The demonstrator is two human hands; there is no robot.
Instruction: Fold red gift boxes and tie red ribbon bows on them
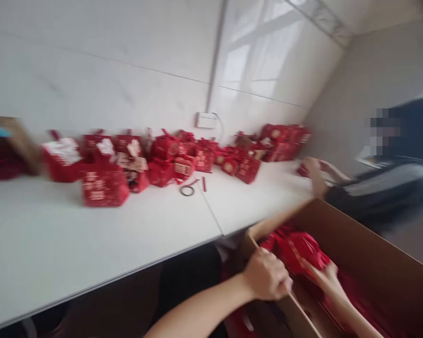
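Below, left hand (266,279) clutching carton (373,244) rim, right hand (326,278) splayed on red packets (296,249) inside

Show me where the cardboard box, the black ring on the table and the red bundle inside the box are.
cardboard box (359,244), head view, brown inner wall.
black ring (182,190), head view, left edge of the band.
red bundle (303,249), head view, its upper face.

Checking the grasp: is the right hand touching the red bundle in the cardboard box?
Touching. The head view shows the right hand with its fingers lying on the red bundle inside the cardboard box, with no gap visible.
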